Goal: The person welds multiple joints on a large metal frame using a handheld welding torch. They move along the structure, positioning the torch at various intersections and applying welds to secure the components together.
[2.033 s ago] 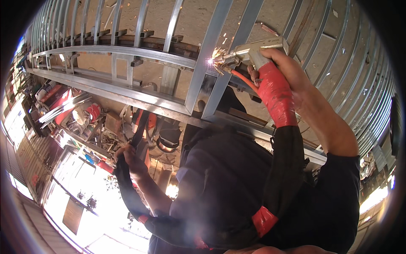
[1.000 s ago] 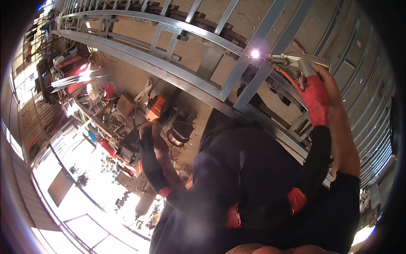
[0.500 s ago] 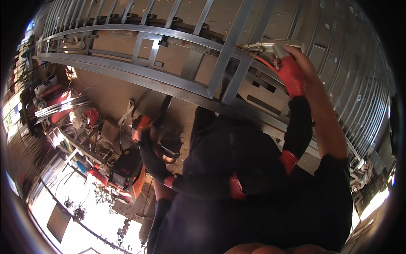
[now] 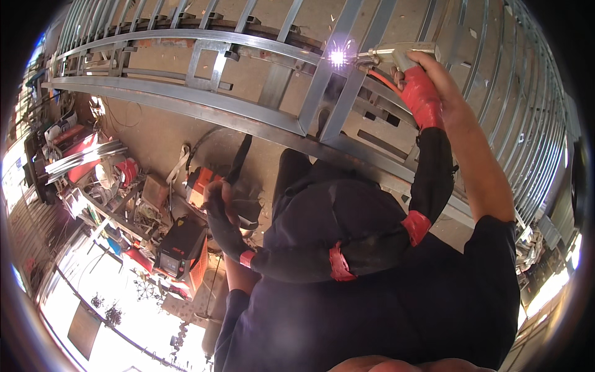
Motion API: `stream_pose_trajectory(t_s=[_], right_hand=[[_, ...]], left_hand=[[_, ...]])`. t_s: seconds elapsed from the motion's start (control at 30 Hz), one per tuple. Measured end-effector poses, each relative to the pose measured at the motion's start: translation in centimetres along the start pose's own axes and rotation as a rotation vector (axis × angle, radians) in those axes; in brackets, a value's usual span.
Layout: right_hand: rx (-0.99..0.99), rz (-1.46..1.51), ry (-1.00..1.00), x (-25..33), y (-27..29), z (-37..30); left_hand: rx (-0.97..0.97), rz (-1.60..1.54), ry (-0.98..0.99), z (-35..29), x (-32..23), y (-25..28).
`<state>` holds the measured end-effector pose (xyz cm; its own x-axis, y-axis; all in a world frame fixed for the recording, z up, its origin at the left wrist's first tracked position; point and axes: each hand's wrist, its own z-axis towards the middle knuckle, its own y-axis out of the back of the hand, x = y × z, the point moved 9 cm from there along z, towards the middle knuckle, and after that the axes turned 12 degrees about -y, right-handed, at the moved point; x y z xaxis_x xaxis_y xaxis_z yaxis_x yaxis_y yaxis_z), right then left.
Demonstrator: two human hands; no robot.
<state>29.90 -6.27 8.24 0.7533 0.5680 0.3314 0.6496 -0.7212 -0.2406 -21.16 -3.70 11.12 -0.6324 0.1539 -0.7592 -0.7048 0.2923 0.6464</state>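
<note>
My right hand (image 4: 424, 77) is closed around the grip of a silver welding gun (image 4: 403, 53), its nose pointing left over the metal frame. A bright spark (image 4: 336, 57) burns at an upright bar of the steel frame (image 4: 248, 115), just beyond the nose. From the grip, a thick black-sheathed cable (image 4: 297, 263) bound with red tape loops across my lap to the left. My left hand (image 4: 218, 193) is curled around the cable's far stretch, beside an orange object. A thin orange line (image 4: 384, 80) runs below the gun.
Rows of metal bars (image 4: 533, 124) curve along the right. At the left lie a bundle of pale rods (image 4: 87, 158), a cluttered shelf, and a black-and-orange machine (image 4: 180, 248) on the floor. A dark strap (image 4: 240, 158) stands near my left hand.
A bright welding spark has appeared at the frame where there was none. The gun in my right hand has moved slightly up in view. My left hand keeps nearly the same place.
</note>
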Motion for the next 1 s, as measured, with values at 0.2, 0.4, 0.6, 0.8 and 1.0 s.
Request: stream_pose_trajectory(t_s=[0.2, 0.4, 0.6, 0.8, 1.0], right_hand=[[0.091, 0.041, 0.028, -0.8, 0.1, -0.8], [0.119, 0.090, 0.128, -1.3, 0.9, -5.0], [-0.212, -0.022, 0.480, 0.0, 5.8, -10.5], [-0.164, 0.141, 0.470, -8.1, 3.7, -16.0], [-0.255, 0.310, 0.474, -14.4, 4.7, -15.3]], left_hand=[[0.018, 0.041, 0.011, -1.0, 3.3, 0.6], [0.064, -0.413, 0.213, 1.3, 8.2, -1.8], [0.330, -0.304, -0.268, 3.6, 10.1, -6.9], [0.432, -0.371, -0.370, 3.4, 11.3, -8.8], [0.403, -0.401, -0.450, 2.3, 14.2, -9.1]])
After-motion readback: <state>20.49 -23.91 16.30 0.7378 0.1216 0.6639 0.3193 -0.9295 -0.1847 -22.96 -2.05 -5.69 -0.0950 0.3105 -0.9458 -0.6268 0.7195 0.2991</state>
